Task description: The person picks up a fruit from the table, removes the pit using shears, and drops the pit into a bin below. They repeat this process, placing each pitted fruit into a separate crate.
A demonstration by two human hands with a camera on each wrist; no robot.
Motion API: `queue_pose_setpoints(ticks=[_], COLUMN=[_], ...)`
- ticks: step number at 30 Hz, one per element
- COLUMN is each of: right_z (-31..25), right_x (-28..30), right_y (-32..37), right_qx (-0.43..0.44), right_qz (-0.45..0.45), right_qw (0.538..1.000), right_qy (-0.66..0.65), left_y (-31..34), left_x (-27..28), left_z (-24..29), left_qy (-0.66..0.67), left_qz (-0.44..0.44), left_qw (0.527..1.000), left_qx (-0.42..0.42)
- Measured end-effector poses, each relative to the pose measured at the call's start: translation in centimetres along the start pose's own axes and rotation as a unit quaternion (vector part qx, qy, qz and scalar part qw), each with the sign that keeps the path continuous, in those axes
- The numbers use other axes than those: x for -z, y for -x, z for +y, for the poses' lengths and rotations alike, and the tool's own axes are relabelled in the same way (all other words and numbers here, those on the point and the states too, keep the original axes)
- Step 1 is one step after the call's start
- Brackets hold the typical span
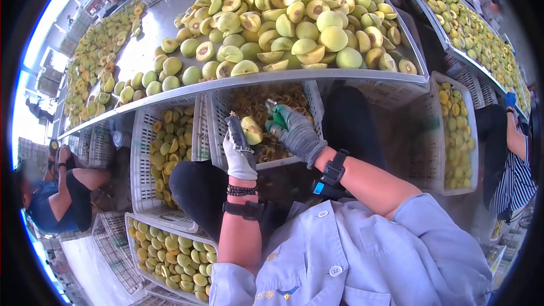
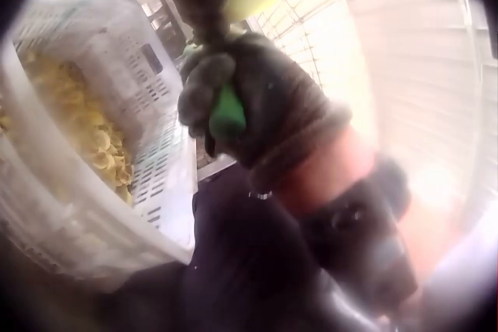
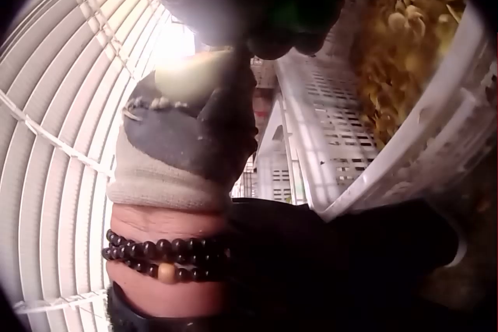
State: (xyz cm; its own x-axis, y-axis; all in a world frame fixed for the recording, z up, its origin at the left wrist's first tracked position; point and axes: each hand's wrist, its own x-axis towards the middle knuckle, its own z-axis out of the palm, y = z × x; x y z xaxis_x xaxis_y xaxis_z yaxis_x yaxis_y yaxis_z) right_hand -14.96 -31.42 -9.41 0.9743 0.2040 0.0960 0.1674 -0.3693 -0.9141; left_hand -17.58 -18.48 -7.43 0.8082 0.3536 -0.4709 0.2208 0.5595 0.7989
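Over the crate between the knees, my gloved left hand (image 1: 240,156) holds a yellow-green, peach-like fruit (image 1: 251,130) with a brownish cut face. Close beside it on the right, my right hand (image 1: 301,135), in a grey knit glove, grips a green-handled tool (image 1: 276,115) with a small metal end; the tool's kind does not show clearly. In the left wrist view the green handle (image 2: 228,112) sticks out of the right fist. The right wrist view shows the left hand (image 3: 183,137) around the pale fruit (image 3: 191,77). Below both hands, brownish scraps (image 1: 272,97) fill the crate (image 1: 218,136).
Ahead, a metal table (image 1: 255,81) bears a large heap of halved and whole fruits (image 1: 306,28). Crates of fruit stand at the left (image 1: 139,158), lower left (image 1: 170,260) and right (image 1: 458,130). Other people sit at the left (image 1: 62,187) and far right (image 1: 513,158).
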Motion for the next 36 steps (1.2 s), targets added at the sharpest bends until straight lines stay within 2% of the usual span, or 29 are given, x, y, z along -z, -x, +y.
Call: queue_pose_setpoints(ticks=[1,2,3,4,5,6,7,8,9,11,12,16,18,19,21,22,24,25,27,28,29,30,31,32,33,34,36], right_z=[-0.6,-1.1,-1.4,-1.3,-1.2,-1.1,-1.1,-1.9,-2.2,-2.8,-3.4,-4.2,-4.0,-4.1,-4.3,-4.1,-3.8,-3.8,-4.6,-4.7,-4.8,-4.9,-4.8,-4.6,-4.5,-4.4,-4.6], right_x=[-0.1,-0.4,-0.6,-0.6,-0.8,-1.1,-1.4,-0.8,-0.4,0.3,1.0,1.6,1.4,1.4,1.4,1.4,1.5,1.6,2.3,2.4,2.4,2.4,2.5,2.5,2.5,2.5,2.4], right_y=[0.0,-0.1,-0.3,-0.5,-0.5,-0.3,-0.1,0.0,0.1,0.1,0.1,-0.1,-0.3,-0.4,-0.7,-0.8,-0.9,-0.7,-0.6,-0.5,-0.4,-0.4,-0.5,-0.7,-0.8,-0.9,-1.3], right_qx=[-0.003,0.069,0.142,0.099,0.100,0.097,0.094,0.109,0.109,0.182,0.163,0.195,0.234,0.235,0.247,0.247,0.265,0.263,0.248,0.248,0.234,0.221,0.221,0.229,0.237,0.234,0.262], right_qz=[-0.003,0.016,0.035,0.014,0.014,0.009,0.004,-0.021,-0.022,-0.009,-0.046,-0.095,-0.084,-0.085,-0.113,-0.114,-0.145,-0.145,-0.199,-0.199,-0.221,-0.243,-0.243,-0.241,-0.239,-0.237,-0.204], right_qw=[1.000,0.997,0.989,0.995,0.995,0.994,0.992,0.994,0.994,0.974,0.965,0.934,0.906,0.905,0.882,0.882,0.872,0.873,0.851,0.851,0.854,0.856,0.857,0.853,0.850,0.852,0.852], right_qy=[-0.001,-0.011,-0.020,-0.016,-0.016,-0.048,-0.081,-0.001,-0.003,0.131,0.200,0.283,0.343,0.344,0.385,0.384,0.386,0.385,0.417,0.418,0.409,0.399,0.398,0.402,0.405,0.404,0.404], left_y=[0.1,0.1,0.4,0.7,1.0,0.7,0.2,-0.3,-0.8,-1.0,-0.9,0.4,-0.1,-0.3,-0.3,-0.4,-0.5,-0.5,-0.3,-0.6,-1.0,-1.3,-1.5,-1.4,-1.3,-1.1,0.0], left_x=[-0.2,0.0,-0.2,-0.5,-0.6,0.1,0.5,1.1,1.6,2.0,2.0,1.6,2.0,2.2,2.0,2.2,2.7,2.9,2.9,3.2,3.5,3.7,4.0,3.9,3.7,3.5,2.0], left_z=[-0.2,-0.1,-0.2,-0.3,-0.3,-0.4,-1.2,-1.4,-1.5,-2.0,-2.0,-1.4,-1.8,-2.0,-1.8,-2.1,-2.5,-2.6,-2.3,-2.6,-2.9,-3.1,-3.5,-3.4,-3.3,-3.3,-2.5], left_qy=[0.025,0.026,0.025,0.034,0.043,0.017,-0.032,-0.038,-0.043,-0.025,-0.004,-0.015,-0.196,-0.195,-0.034,-0.035,-0.115,-0.116,-0.063,-0.062,-0.217,-0.361,-0.362,-0.219,-0.067,-0.070,-0.149], left_qz=[0.012,-0.036,-0.037,-0.070,-0.102,-0.131,-0.136,-0.124,-0.111,-0.092,-0.075,-0.111,-0.116,-0.116,-0.087,-0.087,-0.091,-0.092,-0.088,-0.088,-0.084,-0.077,-0.077,-0.085,-0.090,-0.092,-0.067], left_qw=[0.999,0.998,0.998,0.997,0.992,0.991,0.980,0.982,0.984,0.983,0.981,0.981,0.924,0.924,0.982,0.982,0.959,0.959,0.981,0.981,0.925,0.825,0.824,0.923,0.980,0.980,0.960], left_qx=[0.021,0.033,0.033,-0.010,-0.054,-0.032,-0.139,-0.136,-0.131,-0.155,-0.177,-0.159,-0.309,-0.309,-0.165,-0.164,-0.242,-0.240,-0.160,-0.159,-0.300,-0.429,-0.428,-0.304,-0.165,-0.164,-0.226])
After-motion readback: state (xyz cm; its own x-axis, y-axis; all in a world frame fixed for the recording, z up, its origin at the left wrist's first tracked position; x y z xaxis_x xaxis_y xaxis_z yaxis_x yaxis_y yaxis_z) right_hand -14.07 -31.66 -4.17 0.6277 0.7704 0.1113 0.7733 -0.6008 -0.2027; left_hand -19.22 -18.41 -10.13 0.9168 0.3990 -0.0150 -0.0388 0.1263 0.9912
